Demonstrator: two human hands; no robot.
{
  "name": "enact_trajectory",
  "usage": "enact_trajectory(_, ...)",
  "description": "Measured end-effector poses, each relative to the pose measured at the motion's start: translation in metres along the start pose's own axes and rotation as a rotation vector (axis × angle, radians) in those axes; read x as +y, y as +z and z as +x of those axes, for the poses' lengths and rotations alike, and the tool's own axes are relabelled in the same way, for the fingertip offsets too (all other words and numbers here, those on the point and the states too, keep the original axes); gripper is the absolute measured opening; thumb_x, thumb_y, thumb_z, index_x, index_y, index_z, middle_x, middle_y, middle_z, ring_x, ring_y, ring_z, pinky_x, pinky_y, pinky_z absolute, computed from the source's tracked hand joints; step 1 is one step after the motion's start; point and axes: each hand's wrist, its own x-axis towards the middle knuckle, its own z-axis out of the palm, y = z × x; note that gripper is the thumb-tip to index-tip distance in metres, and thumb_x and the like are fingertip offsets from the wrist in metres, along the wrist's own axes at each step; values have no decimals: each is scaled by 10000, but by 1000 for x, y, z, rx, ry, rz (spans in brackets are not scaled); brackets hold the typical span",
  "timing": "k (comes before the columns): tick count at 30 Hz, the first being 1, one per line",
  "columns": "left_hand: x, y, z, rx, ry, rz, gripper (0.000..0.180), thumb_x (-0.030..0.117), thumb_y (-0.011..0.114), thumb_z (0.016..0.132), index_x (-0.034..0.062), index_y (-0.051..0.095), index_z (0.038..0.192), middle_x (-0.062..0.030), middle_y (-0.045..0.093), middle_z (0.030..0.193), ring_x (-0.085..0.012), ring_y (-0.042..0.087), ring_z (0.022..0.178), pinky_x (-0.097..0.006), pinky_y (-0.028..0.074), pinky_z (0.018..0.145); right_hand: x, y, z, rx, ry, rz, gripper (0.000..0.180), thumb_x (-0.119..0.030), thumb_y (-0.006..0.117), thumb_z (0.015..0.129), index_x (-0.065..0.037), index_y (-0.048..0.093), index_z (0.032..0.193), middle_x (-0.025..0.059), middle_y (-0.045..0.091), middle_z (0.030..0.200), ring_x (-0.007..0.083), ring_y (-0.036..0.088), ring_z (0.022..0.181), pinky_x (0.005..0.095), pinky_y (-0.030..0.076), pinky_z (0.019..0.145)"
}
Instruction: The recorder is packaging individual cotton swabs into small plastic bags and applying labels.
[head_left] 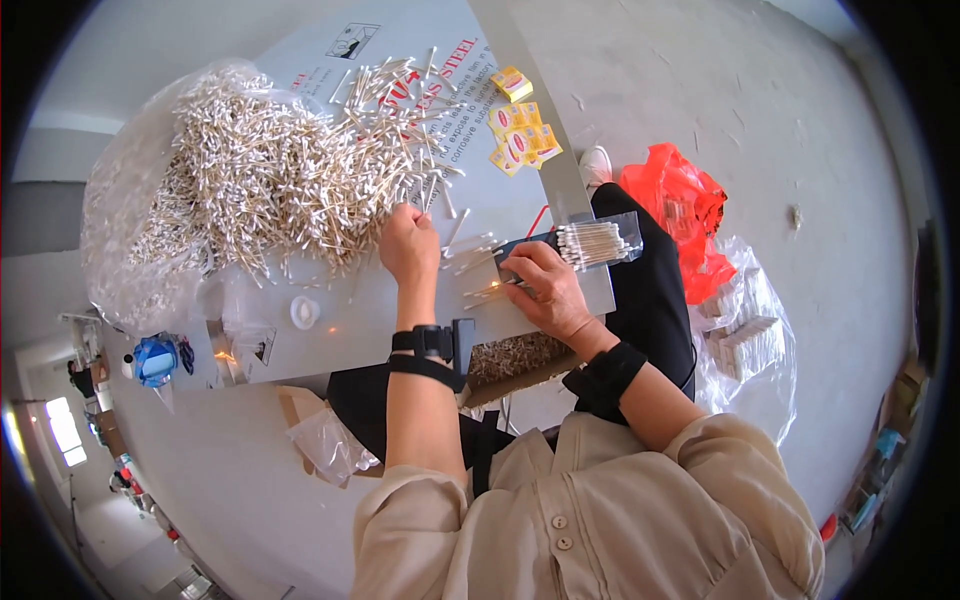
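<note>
Pinched in the right hand (545, 290) is a small clear plastic packet of white-tipped cotton swabs (597, 243), held at the near edge of the grey metal worktable (380, 300). Her left hand (408, 245) is curled over loose swabs beside a big heap of cotton swabs (260, 175) spilling from a clear bag. Small yellow paper labels (522, 140) lie well apart at the far edge
</note>
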Motion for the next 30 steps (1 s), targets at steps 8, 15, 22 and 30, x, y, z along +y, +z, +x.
enact_trajectory(8, -4, -13, -22, -264, 118, -85, 84, 164, 671, 815, 88, 660, 848, -135, 662, 708, -332, 650, 699, -435, 486, 637, 7, 3, -2, -16, -39, -55, 268, -52, 708, 712, -36, 622, 966, 127, 581, 1033, 329, 597, 958, 396, 512, 835)
enact_trajectory(15, 37, -1, 5, -161, 541, -124, 128, 51, 662, 785, 93, 672, 905, -115, 606, 882, -302, 606, 857, -410, 490, 747, 7, 3, -3, -1, -6, -40, 276, -22, 707, 697, -27, 618, 958, 130, 586, 1028, 335, 600, 950, 401, 517, 824)
enact_trajectory(22, 49, 2, 33, -205, 816, 26, 107, 31, 704, 714, 95, 646, 778, -97, 576, 899, -300, 549, 933, -404, 485, 804, 4, 4, -1, 10, -22, -32, 252, -10, 695, 705, -20, 612, 942, 127, 588, 1026, 335, 601, 945, 397, 517, 823)
enact_trajectory(30, 7, -16, 8, -362, 565, 58, 91, 44, 710, 723, 62, 622, 741, -106, 588, 846, -321, 564, 890, -429, 475, 767, 6, 4, -1, 33, -24, -33, 229, -8, 691, 720, -27, 618, 936, 122, 591, 1012, 330, 607, 932, 394, 518, 809)
